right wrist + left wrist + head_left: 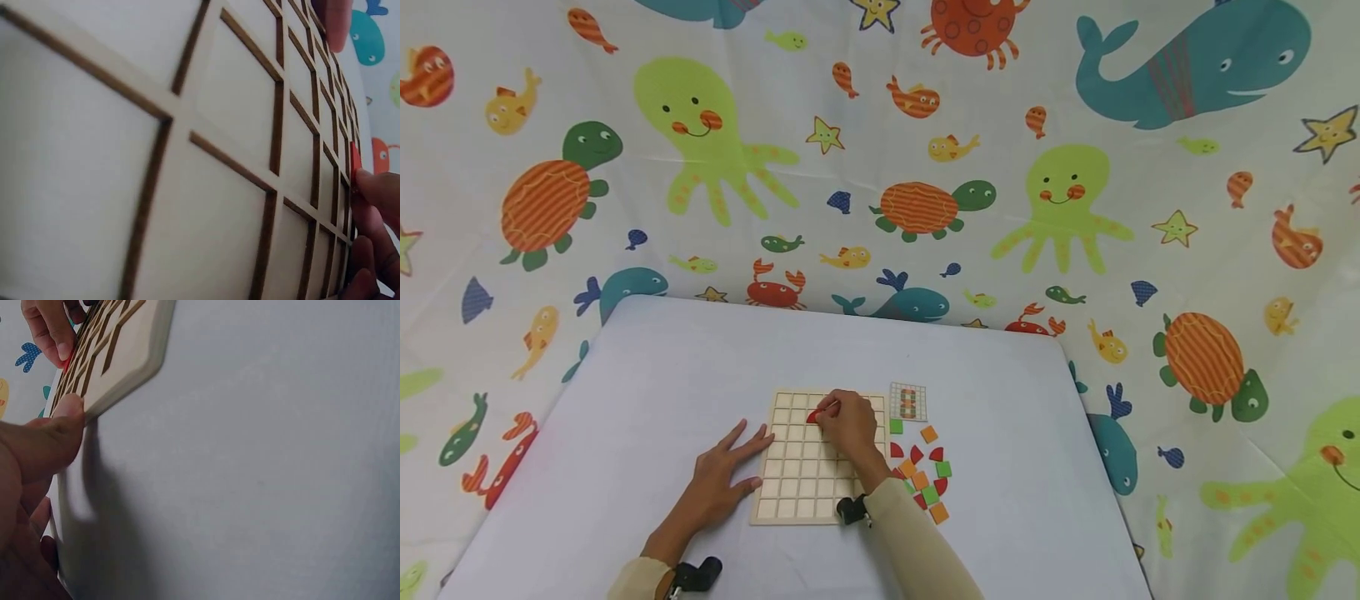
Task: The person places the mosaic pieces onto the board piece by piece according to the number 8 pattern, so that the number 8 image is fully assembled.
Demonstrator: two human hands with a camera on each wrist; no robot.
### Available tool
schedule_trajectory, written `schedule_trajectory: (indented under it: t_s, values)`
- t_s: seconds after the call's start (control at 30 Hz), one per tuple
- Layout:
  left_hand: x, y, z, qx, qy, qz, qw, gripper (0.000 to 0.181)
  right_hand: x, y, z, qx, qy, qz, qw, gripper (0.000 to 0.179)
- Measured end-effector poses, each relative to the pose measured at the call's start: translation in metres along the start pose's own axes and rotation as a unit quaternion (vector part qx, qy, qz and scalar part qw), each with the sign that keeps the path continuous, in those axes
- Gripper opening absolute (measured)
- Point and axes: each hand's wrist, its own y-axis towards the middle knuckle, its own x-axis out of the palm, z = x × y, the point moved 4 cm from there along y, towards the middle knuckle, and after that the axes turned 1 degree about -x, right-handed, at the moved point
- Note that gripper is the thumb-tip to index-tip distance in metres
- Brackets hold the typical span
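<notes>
A wooden grid board point(790, 490) lies on the white table, its square cells framed by raised strips. Between the thumb and fingers of my right hand point(854, 427) is a small red quarter-circle tile point(812, 416), pinched over a cell in the upper part of the board. That red tile point(354, 156) shows at the grid's far side in the right wrist view. My left hand point(718, 475) is spread at the board's left edge, fingertips touching it. In the left wrist view its thumb point(67, 409) meets the board's rim.
Right of the board lie several loose tiles: orange squares point(929, 434), green squares point(943, 469) and red quarter-circles point(936, 454). Above them is a small pattern card point(919, 402) with a printed grid. A sea-animal cloth point(865, 150) hangs behind the table.
</notes>
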Motion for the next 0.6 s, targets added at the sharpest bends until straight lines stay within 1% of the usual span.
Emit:
schedule_trajectory:
  t_s: [0.1,0.17,0.3,0.43,0.6]
  values:
    - [0.000,0.000,-0.001,0.002,0.000,0.001,1.0000,0.077,0.001,0.000,0.000,-0.003,-0.009,0.004,1.0000,0.005]
    - [0.001,0.000,-0.002,0.004,0.003,0.003,1.0000,0.077,0.001,-0.002,0.001,-0.009,0.001,0.004,1.0000,0.006]
    - [0.001,0.002,-0.003,0.010,0.003,0.006,0.9999,0.077,-0.008,-0.004,0.008,-0.019,0.050,0.005,0.9985,0.013]
    - [0.001,0.003,-0.003,0.016,-0.004,0.006,0.9998,0.077,-0.035,-0.011,0.023,-0.009,0.094,0.025,0.9952,0.018]
    - [-0.001,0.003,-0.005,0.015,0.000,0.009,0.9998,0.077,-0.073,-0.021,0.049,0.002,0.100,0.066,0.9928,0.017]
